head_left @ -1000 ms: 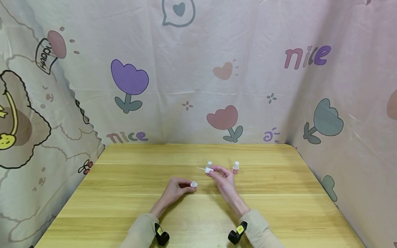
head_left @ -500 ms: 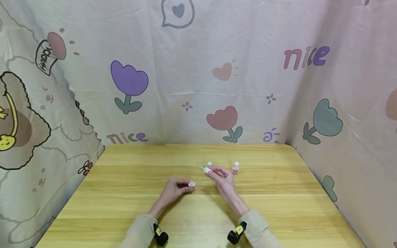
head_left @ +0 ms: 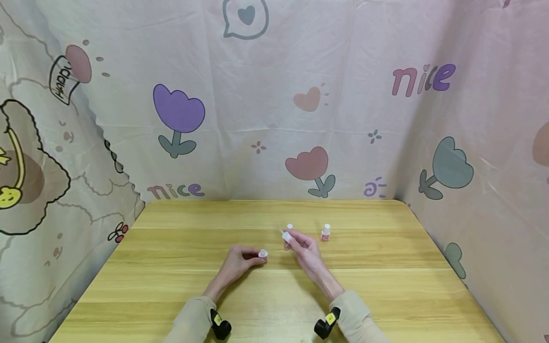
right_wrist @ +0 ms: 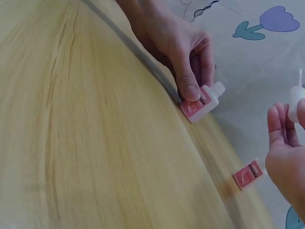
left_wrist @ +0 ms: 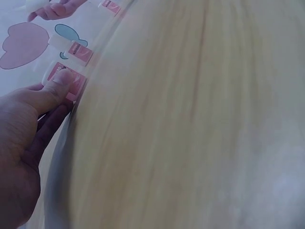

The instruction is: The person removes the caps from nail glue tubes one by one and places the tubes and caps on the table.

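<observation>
My left hand (head_left: 240, 262) pinches a small white bottle (head_left: 263, 255) with a pink label between thumb and fingers. It stands uncapped on the table, its narrow neck showing in the right wrist view. To the right and slightly farther back, my right hand (head_left: 306, 252) pinches a white brush cap (head_left: 286, 236) above the table. The cap's thin brush (right_wrist: 300, 77) points up and away from the fingers. Cap and bottle are apart. Behind my right hand stands a second bottle, mostly hidden, with its white cap (head_left: 289, 226) showing.
A third capped bottle (head_left: 326, 232) with a pink label stands upright to the right of my right hand. The wooden table (head_left: 171, 228) ends at a printed curtain (head_left: 257, 166) behind and at both sides.
My left hand has shifted slightly left with the bottle. My right hand has turned the brush cap, so the brush swings from pointing left to pointing up and away.
</observation>
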{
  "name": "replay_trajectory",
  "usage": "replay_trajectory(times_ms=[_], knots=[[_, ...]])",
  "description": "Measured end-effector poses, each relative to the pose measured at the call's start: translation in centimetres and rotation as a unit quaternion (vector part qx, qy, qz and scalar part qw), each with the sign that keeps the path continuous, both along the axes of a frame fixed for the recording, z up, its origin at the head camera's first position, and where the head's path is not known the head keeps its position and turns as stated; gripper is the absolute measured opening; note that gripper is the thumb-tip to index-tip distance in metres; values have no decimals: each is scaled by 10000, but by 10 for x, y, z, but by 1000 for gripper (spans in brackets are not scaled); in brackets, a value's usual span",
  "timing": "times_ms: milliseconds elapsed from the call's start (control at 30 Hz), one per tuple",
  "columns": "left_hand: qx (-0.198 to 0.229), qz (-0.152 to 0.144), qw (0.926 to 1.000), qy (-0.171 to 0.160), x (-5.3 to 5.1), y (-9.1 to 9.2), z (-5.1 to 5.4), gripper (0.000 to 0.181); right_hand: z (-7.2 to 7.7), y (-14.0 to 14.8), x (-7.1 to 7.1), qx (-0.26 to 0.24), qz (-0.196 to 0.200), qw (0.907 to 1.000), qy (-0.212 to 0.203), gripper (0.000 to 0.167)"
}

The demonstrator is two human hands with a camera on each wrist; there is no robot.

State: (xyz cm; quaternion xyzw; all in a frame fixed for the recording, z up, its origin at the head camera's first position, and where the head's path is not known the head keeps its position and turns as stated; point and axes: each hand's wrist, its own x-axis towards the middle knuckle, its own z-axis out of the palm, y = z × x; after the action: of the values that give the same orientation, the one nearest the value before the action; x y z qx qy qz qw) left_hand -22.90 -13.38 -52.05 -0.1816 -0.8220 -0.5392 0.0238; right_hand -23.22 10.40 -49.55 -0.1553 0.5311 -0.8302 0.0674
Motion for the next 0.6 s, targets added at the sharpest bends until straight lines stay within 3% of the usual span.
replay_trajectory(times_ms=[367, 600], knots=[[42, 55, 10000, -56, 0, -3, -1, 16, 3, -1, 0, 280, 217, 9992, -160, 46], [5, 118, 9999, -17, -1, -7, -2, 17, 1, -3, 0, 267, 167, 9992, -231, 34]])
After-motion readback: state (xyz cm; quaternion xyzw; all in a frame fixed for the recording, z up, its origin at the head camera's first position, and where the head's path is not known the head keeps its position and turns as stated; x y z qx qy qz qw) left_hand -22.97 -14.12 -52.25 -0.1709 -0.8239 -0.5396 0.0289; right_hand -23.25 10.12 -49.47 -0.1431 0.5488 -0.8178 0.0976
